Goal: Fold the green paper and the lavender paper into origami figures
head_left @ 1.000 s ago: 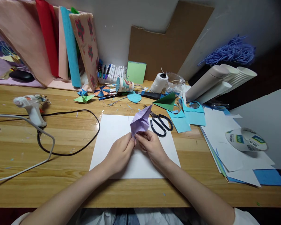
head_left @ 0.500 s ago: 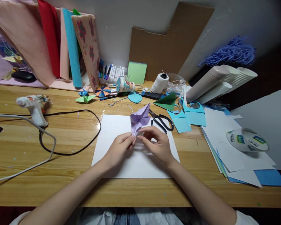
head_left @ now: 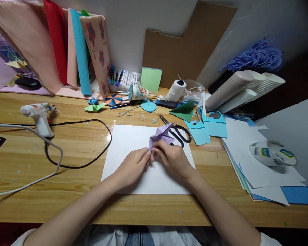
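A folded purple paper flower [head_left: 161,134] with pointed petals is held above a white sheet of paper [head_left: 123,143]. My left hand [head_left: 135,164] pinches its narrow lower end between thumb and fingers. My right hand [head_left: 173,157] is closed on the near side of the same flower, close to my left fingertips, which partly hides the lower folds. Just behind the flower lie black-handled scissors [head_left: 181,135], their blades pointing to the upper left.
A white glue gun [head_left: 37,116] with a looping black cable stands at the left. Behind the sheet are a green folded paper [head_left: 183,111], a thread spool [head_left: 176,90] and blue paper scraps [head_left: 199,133]. A tape roll [head_left: 272,153] rests on stacked papers at the right.
The purple flower has tilted over to the right and sits slightly lower. My right hand has closed in on it, its fingers now curled against the paper.
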`<state>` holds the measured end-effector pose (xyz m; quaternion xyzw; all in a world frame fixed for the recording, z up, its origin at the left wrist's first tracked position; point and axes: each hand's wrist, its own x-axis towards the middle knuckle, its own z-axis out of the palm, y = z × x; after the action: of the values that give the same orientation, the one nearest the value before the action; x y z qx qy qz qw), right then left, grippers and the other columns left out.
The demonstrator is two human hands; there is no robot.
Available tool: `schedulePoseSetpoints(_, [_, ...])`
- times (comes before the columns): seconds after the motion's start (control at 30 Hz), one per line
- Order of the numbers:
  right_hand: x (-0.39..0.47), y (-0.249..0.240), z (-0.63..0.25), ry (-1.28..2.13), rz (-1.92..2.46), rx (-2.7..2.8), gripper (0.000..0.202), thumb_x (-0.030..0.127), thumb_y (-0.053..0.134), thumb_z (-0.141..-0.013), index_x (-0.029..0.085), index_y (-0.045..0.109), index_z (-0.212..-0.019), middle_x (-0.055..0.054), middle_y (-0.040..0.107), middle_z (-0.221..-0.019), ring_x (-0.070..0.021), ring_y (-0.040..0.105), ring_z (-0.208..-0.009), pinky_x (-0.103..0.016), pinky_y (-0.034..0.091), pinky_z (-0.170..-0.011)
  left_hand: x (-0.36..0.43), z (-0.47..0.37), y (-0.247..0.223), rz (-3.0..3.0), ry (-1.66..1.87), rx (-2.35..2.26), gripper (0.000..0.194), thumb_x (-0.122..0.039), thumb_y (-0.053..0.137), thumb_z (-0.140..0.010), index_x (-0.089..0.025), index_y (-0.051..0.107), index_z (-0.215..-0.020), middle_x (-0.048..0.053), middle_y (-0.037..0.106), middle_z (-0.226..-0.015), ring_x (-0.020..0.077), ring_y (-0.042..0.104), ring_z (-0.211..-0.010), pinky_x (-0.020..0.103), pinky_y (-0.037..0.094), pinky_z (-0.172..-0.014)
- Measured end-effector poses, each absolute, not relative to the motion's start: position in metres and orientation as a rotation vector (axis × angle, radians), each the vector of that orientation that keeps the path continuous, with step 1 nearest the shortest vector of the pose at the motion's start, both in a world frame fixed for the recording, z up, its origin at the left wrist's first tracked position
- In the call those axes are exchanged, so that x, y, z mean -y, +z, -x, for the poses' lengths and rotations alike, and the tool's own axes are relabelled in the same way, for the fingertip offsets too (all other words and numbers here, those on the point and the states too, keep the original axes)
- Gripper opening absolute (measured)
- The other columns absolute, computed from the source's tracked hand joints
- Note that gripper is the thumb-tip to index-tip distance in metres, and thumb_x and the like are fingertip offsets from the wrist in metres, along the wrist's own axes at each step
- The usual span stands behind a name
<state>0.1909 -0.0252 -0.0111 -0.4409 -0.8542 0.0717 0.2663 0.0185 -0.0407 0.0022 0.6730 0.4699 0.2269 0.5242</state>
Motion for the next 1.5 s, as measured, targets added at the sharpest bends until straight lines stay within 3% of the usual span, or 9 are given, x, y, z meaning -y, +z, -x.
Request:
schedulePoseSetpoints(0.33, [0.024, -0.015, -0.189, 0.097, 1.214, 2.338, 0.022, 0.025, 0.04, -0.092, 0.012, 0.057, -0.085, -0.005, 0.066, -0.06, -0.0148, 0.059, -0.046, -0.024, 0.032, -0.046, 0.04, -0.022, -0.002, -1.815, 0.442, -1.226, 0.025, -0.027, 0.029, -0.09, -0.02, 0.049, -0.076, 0.001, 0.058, -0.076, 0.0157, 0.051, -0.071, 0.026, 0.034, -0.066])
schedulePoseSetpoints(0.53, [0.027, -0.01, -0.186, 0.299, 1.238, 2.254, 0.015, 0.025, 0.045, -0.09, 0.016, 0.057, -0.089, -0.004, 0.068, -0.068, -0.0143, 0.063, -0.054, -0.022, 0.039, -0.051, 0.041, -0.027, -0.001, -1.611, 0.589, -1.247, 0.027, -0.031, 0.032, -0.087, -0.019, 0.041, -0.065, -0.002, 0.046, -0.061, 0.013, 0.04, -0.058, 0.024, 0.03, -0.056])
schedulePoseSetpoints(0.7, [0.029, -0.005, -0.188, 0.418, 1.169, 2.077, 0.021, 0.021, 0.048, -0.088, 0.019, 0.049, -0.109, -0.002, 0.066, -0.075, -0.0123, 0.062, -0.059, -0.021, 0.045, -0.056, 0.036, -0.025, -0.001, -1.151, 0.702, -1.195, 0.021, -0.026, 0.035, -0.08, -0.019, 0.039, -0.061, -0.006, 0.033, -0.05, 0.0094, 0.03, -0.046, 0.022, 0.024, -0.046])
schedulePoseSetpoints(0.8, [0.028, -0.002, -0.189, 0.508, 1.221, 1.836, 0.015, 0.023, 0.053, -0.085, 0.02, 0.048, -0.1, 0.0, 0.061, -0.071, -0.0113, 0.06, -0.058, -0.02, 0.044, -0.051, 0.034, -0.023, 0.0, -1.066, 0.731, -1.17, 0.02, -0.025, 0.035, -0.079, -0.018, 0.04, -0.062, -0.007, 0.034, -0.049, 0.0086, 0.03, -0.045, 0.021, 0.023, -0.045])
schedulePoseSetpoints(0.87, [0.026, -0.002, -0.189, 0.582, 1.25, 1.724, 0.019, 0.026, 0.057, -0.083, 0.02, 0.046, -0.098, 0.0, 0.059, -0.073, -0.011, 0.059, -0.059, -0.019, 0.044, -0.049, 0.035, -0.023, 0.0, -1.114, 0.723, -1.157, 0.022, -0.026, 0.036, -0.08, -0.018, 0.042, -0.061, -0.006, 0.036, -0.049, 0.0085, 0.032, -0.046, 0.021, 0.025, -0.047])
schedulePoseSetpoints(1.03, [0.021, -0.002, -0.193, 0.625, 1.192, 1.741, 0.042, 0.026, 0.06, -0.081, 0.023, 0.041, -0.118, -0.001, 0.058, -0.087, -0.0102, 0.056, -0.061, -0.023, 0.048, -0.055, 0.039, -0.023, 0.001, -1.323, 0.69, -1.288, 0.027, -0.027, 0.038, -0.08, -0.017, 0.042, -0.055, -0.005, 0.038, -0.049, 0.0096, 0.036, -0.049, 0.022, 0.026, -0.049])
schedulePoseSetpoints(1.23, [0.012, 0.0, -0.205, 0.504, 1.065, 2.029, 0.013, 0.023, 0.055, -0.085, 0.021, 0.059, -0.097, -0.005, 0.065, -0.088, -0.0144, 0.06, -0.072, -0.027, 0.051, -0.066, 0.039, -0.017, 0.004, -1.566, 0.701, -1.434, 0.027, -0.029, 0.04, -0.08, -0.018, 0.039, -0.055, -0.005, 0.039, -0.05, 0.0101, 0.037, -0.05, 0.023, 0.024, -0.049])
schedulePoseSetpoints(1.5, [0.005, 0.002, -0.216, 0.41, 0.936, 2.16, 0.018, 0.017, 0.052, -0.086, 0.021, 0.062, -0.1, -0.005, 0.069, -0.087, -0.0168, 0.063, -0.081, -0.03, 0.051, -0.071, 0.038, -0.017, 0.006, -1.494, 0.634, -1.37, 0.025, -0.024, 0.039, -0.076, -0.017, 0.05, -0.056, -0.002, 0.05, -0.051, 0.0132, 0.048, -0.052, 0.022, 0.03, -0.051])
